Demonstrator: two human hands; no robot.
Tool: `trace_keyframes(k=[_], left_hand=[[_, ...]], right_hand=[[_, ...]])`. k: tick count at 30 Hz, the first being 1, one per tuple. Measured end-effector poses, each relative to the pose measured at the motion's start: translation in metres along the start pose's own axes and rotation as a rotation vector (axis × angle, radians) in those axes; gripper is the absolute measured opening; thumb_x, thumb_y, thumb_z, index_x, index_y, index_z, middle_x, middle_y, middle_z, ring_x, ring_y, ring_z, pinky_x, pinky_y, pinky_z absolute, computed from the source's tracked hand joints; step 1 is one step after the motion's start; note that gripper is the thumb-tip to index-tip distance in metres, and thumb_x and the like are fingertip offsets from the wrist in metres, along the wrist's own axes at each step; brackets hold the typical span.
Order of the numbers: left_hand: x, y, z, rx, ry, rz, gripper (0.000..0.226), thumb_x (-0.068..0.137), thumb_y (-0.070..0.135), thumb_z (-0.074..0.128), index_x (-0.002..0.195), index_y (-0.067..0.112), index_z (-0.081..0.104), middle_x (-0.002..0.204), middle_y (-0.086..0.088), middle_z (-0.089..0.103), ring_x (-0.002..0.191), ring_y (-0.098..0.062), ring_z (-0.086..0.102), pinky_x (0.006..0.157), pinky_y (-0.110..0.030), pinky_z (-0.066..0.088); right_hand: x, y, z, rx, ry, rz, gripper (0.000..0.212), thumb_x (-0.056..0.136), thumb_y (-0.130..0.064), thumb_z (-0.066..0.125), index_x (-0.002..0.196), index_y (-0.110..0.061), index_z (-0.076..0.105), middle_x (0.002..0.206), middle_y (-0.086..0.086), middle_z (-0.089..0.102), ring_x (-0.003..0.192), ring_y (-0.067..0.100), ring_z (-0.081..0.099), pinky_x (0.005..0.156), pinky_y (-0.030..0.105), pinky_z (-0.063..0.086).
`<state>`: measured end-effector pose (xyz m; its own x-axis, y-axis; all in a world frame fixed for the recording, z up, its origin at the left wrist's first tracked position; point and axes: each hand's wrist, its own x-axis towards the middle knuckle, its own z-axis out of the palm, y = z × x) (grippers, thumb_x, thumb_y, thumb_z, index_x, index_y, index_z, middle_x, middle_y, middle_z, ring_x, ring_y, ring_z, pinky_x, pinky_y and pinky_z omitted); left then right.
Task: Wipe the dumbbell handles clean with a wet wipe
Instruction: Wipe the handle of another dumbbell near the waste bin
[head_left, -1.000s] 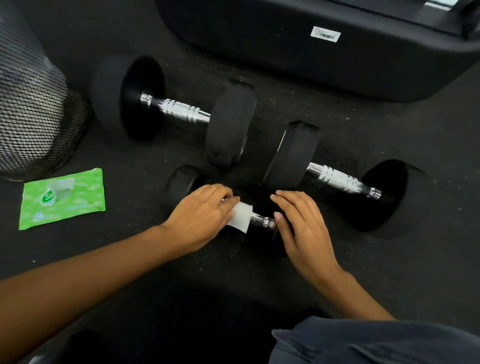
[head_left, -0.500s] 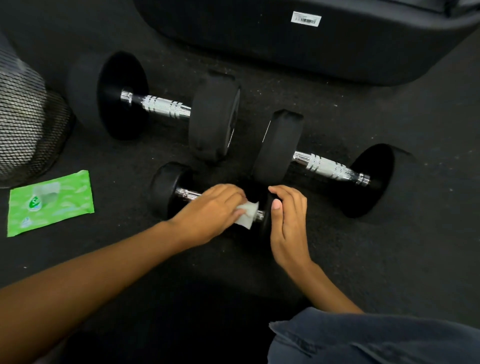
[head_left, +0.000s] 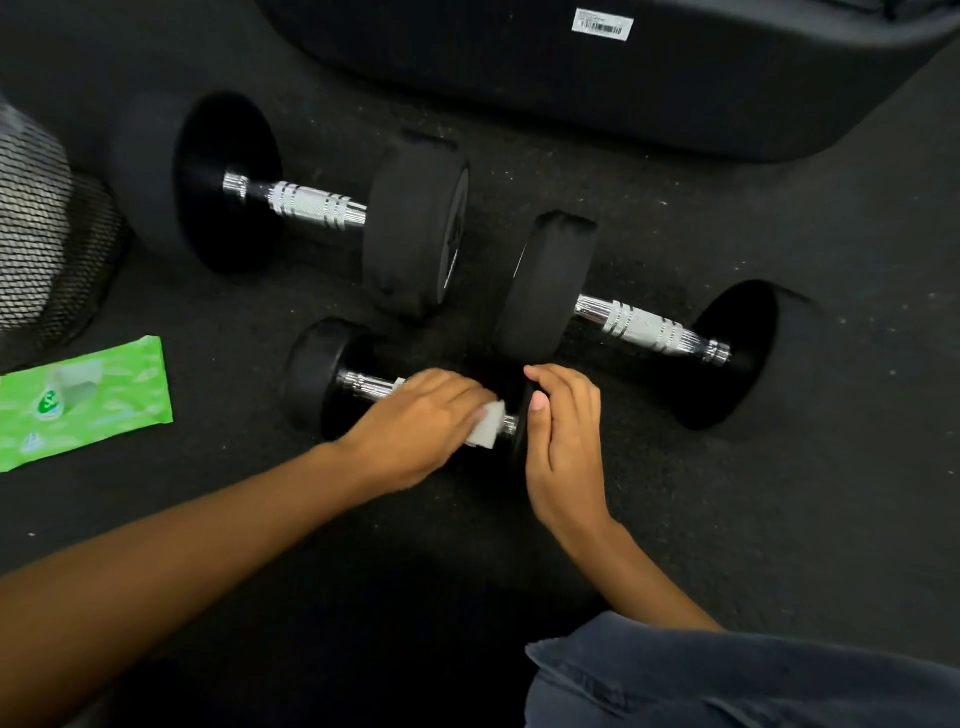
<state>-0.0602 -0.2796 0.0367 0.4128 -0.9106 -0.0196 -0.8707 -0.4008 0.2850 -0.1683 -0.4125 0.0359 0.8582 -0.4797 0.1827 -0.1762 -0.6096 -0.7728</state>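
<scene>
Left grip (head_left: 421, 421) is curling around the wet wipe (head_left: 488, 431), pressing it onto the small dumbbell (head_left: 311, 379) handle (head_left: 366, 385), which is lying left-to-right on the floor (head_left: 779, 519). Right grip (head_left: 563, 447) is cupping its right-hand head; bare chrome is showing leftward of the wipe.

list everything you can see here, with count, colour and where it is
left large dumbbell: 1, black with chrome handle, floor upper left
right large dumbbell: 1, black with chrome handle, floor at right
small dumbbell: 1, black with chrome handle, centre, nearest the person
wet wipe: 1, white, round the small dumbbell's handle
wipe packet: 1, green, floor at left
mesh bin: 1, black, far left edge
machine base: 1, black, top, bearing a white label
trouser leg: 1, dark blue, bottom right
left hand: 1, grips the wet wipe on the handle
right hand: 1, holds the small dumbbell's right head
</scene>
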Motion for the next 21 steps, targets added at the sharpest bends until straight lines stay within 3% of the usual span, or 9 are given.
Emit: trace_keyframes(k=[4, 7, 10, 13, 18, 21], left_hand=[[0.006, -0.007, -0.002, 0.044, -0.021, -0.116, 0.044, 0.092, 0.028, 0.027, 0.088, 0.011, 0.067, 0.078, -0.004, 0.067, 0.072, -0.023, 0.063, 0.077, -0.037, 0.049], [0.021, 0.014, 0.005, 0.048, 0.007, -0.118, 0.042, 0.087, 0.025, 0.026, 0.071, 0.009, 0.062, 0.066, -0.009, 0.063, 0.059, -0.028, 0.06, 0.064, -0.037, 0.051], [0.02, 0.024, 0.011, 0.067, 0.032, 0.02, 0.036, 0.085, 0.02, 0.029, 0.076, 0.009, 0.062, 0.07, -0.008, 0.062, 0.062, -0.026, 0.059, 0.065, -0.036, 0.05], [0.009, 0.004, 0.005, 0.089, 0.067, 0.061, 0.032, 0.088, 0.022, 0.036, 0.089, 0.012, 0.066, 0.08, -0.001, 0.066, 0.072, -0.019, 0.062, 0.078, -0.032, 0.045], [0.017, -0.012, 0.0, 0.088, 0.028, -0.077, 0.042, 0.089, 0.026, 0.028, 0.066, 0.012, 0.059, 0.059, -0.005, 0.062, 0.054, -0.026, 0.06, 0.063, -0.035, 0.051], [0.029, 0.006, 0.005, 0.056, 0.041, -0.018, 0.039, 0.087, 0.024, 0.029, 0.064, 0.012, 0.058, 0.059, -0.008, 0.062, 0.053, -0.028, 0.059, 0.061, -0.036, 0.049]], right_hand=[[0.0, 0.0, 0.001, -0.025, 0.009, -0.01, 0.039, 0.098, -0.025, 0.03, 0.121, -0.006, 0.054, 0.117, 0.004, 0.053, 0.115, 0.005, 0.039, 0.1, 0.013, 0.027], [0.001, 0.0, 0.001, -0.032, 0.013, -0.021, 0.039, 0.097, -0.025, 0.031, 0.12, -0.005, 0.055, 0.116, 0.005, 0.054, 0.114, 0.007, 0.04, 0.1, 0.015, 0.028], [-0.001, 0.0, 0.001, -0.051, 0.015, -0.042, 0.038, 0.097, -0.024, 0.032, 0.119, -0.004, 0.056, 0.117, 0.006, 0.054, 0.115, 0.006, 0.039, 0.101, 0.015, 0.027], [-0.002, 0.001, 0.001, -0.053, 0.019, -0.056, 0.038, 0.097, -0.023, 0.033, 0.119, -0.003, 0.056, 0.117, 0.007, 0.055, 0.114, 0.009, 0.04, 0.101, 0.017, 0.028], [-0.002, 0.001, 0.002, -0.058, 0.035, -0.058, 0.037, 0.097, -0.022, 0.034, 0.119, -0.003, 0.056, 0.116, 0.007, 0.055, 0.114, 0.009, 0.041, 0.1, 0.017, 0.029], [0.0, 0.0, 0.002, -0.06, 0.043, -0.061, 0.037, 0.096, -0.021, 0.034, 0.117, -0.002, 0.057, 0.114, 0.008, 0.056, 0.113, 0.008, 0.04, 0.1, 0.016, 0.028]])
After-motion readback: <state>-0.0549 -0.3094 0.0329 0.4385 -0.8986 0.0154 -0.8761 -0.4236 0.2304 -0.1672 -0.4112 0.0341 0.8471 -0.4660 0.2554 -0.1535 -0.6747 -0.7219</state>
